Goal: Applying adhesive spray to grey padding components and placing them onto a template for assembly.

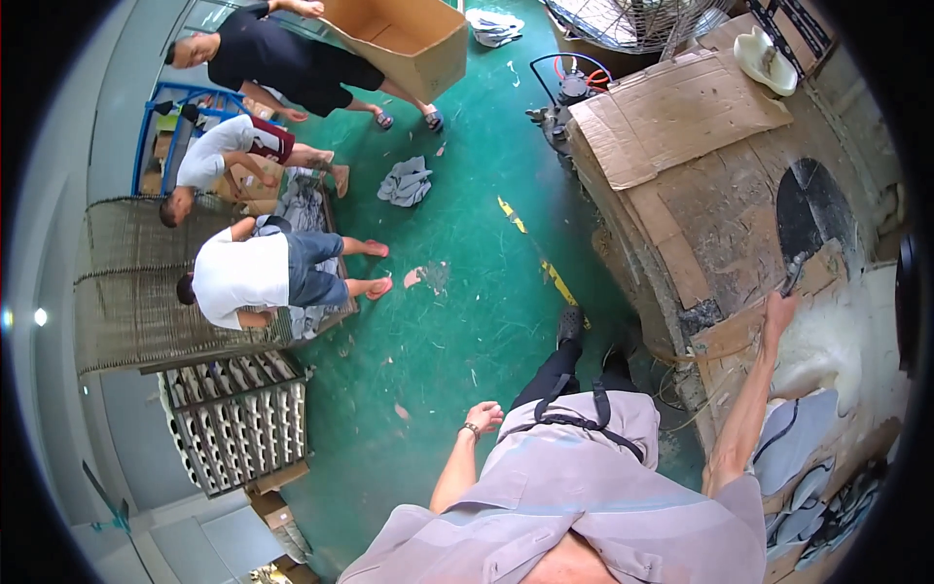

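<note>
At the right, my right hand reaches over the cardboard-covered bench and is closed around a small grey spray gun. Its details are too small to make out. A thin yellowish hose runs along the bench edge near that hand. Just beyond the gun lies a flat black oval piece. My left hand hangs beside my apron, empty, with fingers loosely bent and apart. Close to my right forearm are grey cut pieces on the bench.
Cardboard sheets cover the bench. Behind it stand a pump with red hoses and a large fan. Three people work at the far left, one holding a big carton. Grey pieces lie on the green floor.
</note>
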Action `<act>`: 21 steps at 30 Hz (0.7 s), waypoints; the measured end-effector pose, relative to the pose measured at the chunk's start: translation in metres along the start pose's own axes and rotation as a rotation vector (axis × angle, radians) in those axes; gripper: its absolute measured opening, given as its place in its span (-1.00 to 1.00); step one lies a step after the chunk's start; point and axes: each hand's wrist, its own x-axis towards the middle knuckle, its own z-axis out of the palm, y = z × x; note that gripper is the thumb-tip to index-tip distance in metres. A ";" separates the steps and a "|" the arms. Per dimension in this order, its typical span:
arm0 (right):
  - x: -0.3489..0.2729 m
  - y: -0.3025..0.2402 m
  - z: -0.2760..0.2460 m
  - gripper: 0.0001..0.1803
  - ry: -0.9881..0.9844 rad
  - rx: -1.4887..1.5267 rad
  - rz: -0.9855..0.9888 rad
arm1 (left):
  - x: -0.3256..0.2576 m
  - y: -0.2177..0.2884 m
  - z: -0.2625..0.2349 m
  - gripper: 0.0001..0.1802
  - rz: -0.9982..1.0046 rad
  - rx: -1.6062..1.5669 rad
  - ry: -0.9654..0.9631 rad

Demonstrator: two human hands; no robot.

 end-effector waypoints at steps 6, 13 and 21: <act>-0.126 -0.078 -0.086 -0.73 -0.227 0.302 -0.026 | 0.011 0.028 0.026 -0.48 0.039 0.180 -0.060; -0.317 -0.120 -0.197 -0.72 -0.106 0.318 -0.182 | 0.106 0.079 0.029 -0.55 0.165 0.326 -0.228; -0.472 -0.094 -0.327 -0.81 -0.030 0.259 -0.135 | 0.155 0.163 0.065 -0.56 0.409 0.525 -0.300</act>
